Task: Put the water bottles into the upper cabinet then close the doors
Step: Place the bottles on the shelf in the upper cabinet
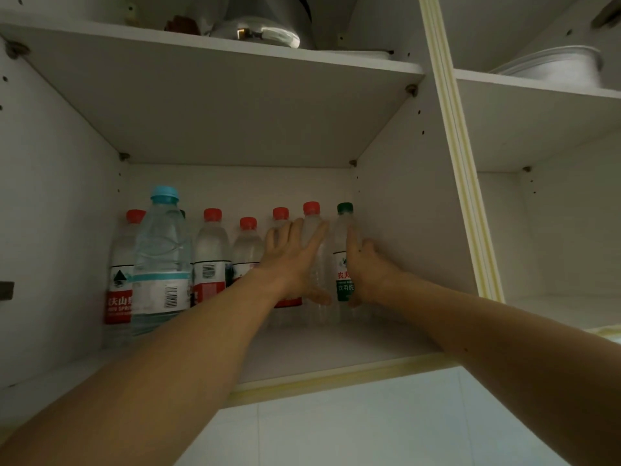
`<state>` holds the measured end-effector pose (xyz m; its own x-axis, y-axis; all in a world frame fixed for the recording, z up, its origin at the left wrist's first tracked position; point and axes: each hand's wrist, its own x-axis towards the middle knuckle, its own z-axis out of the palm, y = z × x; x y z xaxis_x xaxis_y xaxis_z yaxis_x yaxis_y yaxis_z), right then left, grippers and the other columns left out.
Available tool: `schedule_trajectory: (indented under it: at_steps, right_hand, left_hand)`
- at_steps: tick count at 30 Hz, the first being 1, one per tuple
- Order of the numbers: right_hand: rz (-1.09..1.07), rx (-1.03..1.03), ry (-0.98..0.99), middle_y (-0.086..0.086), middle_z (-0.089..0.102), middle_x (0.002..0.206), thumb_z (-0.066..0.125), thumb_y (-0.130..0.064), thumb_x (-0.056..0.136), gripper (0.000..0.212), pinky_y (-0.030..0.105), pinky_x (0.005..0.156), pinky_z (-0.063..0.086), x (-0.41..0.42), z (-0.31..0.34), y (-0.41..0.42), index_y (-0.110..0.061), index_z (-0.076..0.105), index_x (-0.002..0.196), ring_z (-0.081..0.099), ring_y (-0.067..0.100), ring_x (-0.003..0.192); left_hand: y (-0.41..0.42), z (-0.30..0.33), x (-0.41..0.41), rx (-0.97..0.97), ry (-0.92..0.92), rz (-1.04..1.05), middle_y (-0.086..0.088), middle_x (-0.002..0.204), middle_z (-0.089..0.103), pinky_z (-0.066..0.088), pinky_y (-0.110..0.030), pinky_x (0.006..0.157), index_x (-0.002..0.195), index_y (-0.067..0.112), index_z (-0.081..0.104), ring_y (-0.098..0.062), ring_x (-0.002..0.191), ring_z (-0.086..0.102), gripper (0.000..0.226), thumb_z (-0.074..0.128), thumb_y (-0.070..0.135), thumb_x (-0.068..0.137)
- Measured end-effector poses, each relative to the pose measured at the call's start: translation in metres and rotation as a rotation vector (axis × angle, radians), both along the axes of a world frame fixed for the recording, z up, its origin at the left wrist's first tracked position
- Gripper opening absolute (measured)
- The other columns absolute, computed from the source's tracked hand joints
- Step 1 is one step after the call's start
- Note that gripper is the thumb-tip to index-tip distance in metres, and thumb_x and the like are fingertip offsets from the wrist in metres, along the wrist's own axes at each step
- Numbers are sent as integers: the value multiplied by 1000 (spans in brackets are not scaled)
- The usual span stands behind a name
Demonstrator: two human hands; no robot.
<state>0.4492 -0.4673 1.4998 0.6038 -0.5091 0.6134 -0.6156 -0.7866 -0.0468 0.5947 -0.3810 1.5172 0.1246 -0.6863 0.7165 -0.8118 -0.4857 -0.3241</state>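
Clear plastic water bottles (211, 250) stand along the back of the cabinet shelf (336, 344), where the left hand (295, 260) lies flat-fingered on a red-capped bottle (314, 250) and, at its 3 o'clock, the right hand (364, 267) cups the green-capped bottle (344, 253); nudging both back gently should keep them upright.

On the upper shelf (215, 50) a shiny steel pot (265, 25) sat near the front edge, with a small brown object (183, 24) just left of it. A white basin (557, 67) rested on the right compartment's shelf (537, 87).
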Motion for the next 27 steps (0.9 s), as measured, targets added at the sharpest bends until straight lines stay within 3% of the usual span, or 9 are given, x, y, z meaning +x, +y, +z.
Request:
schedule_trajectory:
  at_steps: [3,5,13,17,27]
  right_hand:
    - [-91,-326,90,22,17,156,93,-42,62,144,46,113,36,-4,6,-6,-6,-10,156,33,37,138]
    - [-151,-421,153,22,11,159,91,-54,59,149,47,118,26,-8,10,-9,-4,-10,156,26,39,142]
    - [-257,-556,266,23,22,156,82,-69,59,145,43,115,24,-4,15,-17,-2,-2,156,28,37,141]
    - [-318,-596,335,26,13,161,75,-68,71,137,49,118,18,2,15,-21,0,-9,156,16,41,148]
    - [-336,-628,330,29,13,160,75,-70,70,139,50,117,18,2,11,-21,0,-8,156,18,42,147]
  left_hand:
    - [0,-2,3,6,-26,35,-12,165,-12,-6,-58,119,153,34,-26,-37,150,-8,148,70,87,53]
    - [-1,-3,2,23,-47,71,-14,166,-10,-4,-59,121,154,30,-25,-39,151,-7,146,68,88,57]
    - [-3,-8,-3,63,-121,230,-16,166,-11,0,-62,121,157,19,-22,-42,151,-10,135,61,83,72]
    - [-4,-8,-4,72,-88,233,-15,166,-17,-2,-62,120,156,21,-24,-41,151,-17,132,58,83,75]
    - [-9,-6,-5,86,-4,215,-14,165,-21,-5,-62,120,155,23,-27,-40,150,-22,135,66,78,73]
